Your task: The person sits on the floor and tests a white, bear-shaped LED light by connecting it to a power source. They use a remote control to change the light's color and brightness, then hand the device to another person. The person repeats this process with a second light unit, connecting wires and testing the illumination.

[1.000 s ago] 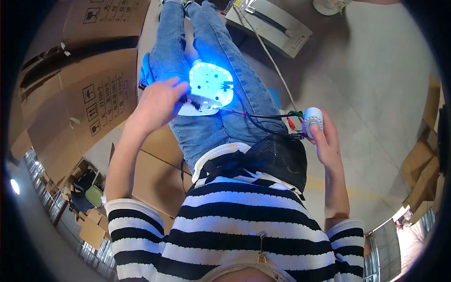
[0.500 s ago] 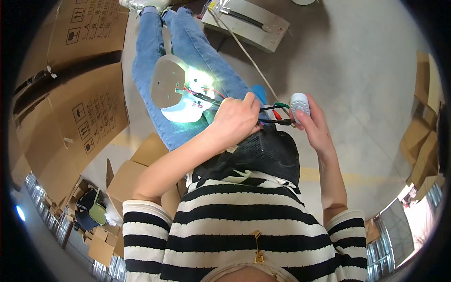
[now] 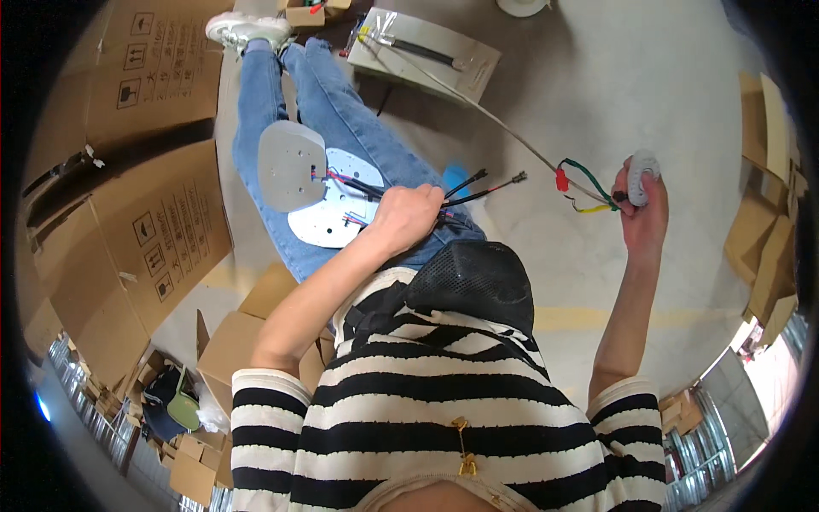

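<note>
Black wire bundle [image 3: 478, 189] gripped in left hand [image 3: 405, 218] | right hand [image 3: 641, 209] clutching white connector [image 3: 640, 175] | hands apart

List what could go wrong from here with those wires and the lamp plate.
1. The left hand grips the black wires whose bare ends stick out free; they might touch each other or skin.
2. The lamp plate lies loose on the lap and could slide off if the wires are pulled.
3. The right hand holds a white plug by thin coloured leads, which may strain.

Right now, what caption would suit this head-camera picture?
Seated person's left hand grips black wires from a round white plate; right hand lifts a small white connector.
</note>
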A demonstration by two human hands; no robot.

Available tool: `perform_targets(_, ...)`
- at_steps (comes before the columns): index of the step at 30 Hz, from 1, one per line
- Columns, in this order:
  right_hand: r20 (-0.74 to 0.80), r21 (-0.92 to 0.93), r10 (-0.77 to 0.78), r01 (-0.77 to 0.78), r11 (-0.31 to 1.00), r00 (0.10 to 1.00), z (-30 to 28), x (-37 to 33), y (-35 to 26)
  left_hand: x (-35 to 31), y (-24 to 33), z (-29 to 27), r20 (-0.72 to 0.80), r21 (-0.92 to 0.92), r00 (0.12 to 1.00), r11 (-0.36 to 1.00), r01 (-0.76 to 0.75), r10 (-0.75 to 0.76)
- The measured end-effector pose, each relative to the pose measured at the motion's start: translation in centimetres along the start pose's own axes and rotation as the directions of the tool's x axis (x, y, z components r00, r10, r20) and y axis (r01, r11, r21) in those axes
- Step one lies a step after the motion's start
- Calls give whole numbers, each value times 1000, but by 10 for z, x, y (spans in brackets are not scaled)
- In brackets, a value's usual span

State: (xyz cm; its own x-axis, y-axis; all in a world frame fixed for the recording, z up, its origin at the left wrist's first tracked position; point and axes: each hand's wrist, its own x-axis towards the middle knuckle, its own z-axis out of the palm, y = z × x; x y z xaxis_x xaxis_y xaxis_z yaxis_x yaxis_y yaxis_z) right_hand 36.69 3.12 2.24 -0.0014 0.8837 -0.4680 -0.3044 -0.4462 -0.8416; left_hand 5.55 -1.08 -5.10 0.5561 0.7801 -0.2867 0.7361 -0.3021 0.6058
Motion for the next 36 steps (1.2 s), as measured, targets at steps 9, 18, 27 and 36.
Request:
perform_targets(9,41,-334,55,-38,942,998,72,-7,23,-4,25,-190,-384,-650,875,759,-29,-295)
perform_targets(18,278,-343,29,71,937,960,90,-18,15,57,105,-338,-677,-568,734,664,-486,-42)
perform_targets(27,265,-307,42,43,951,963,94,-26,18,101,123,-395,-864,-148,469,799,-583,182)
perform_targets(36,321,-335,79,35,941,944,98,-22,23,68,149,-407,-856,-190,512,880,-436,68)
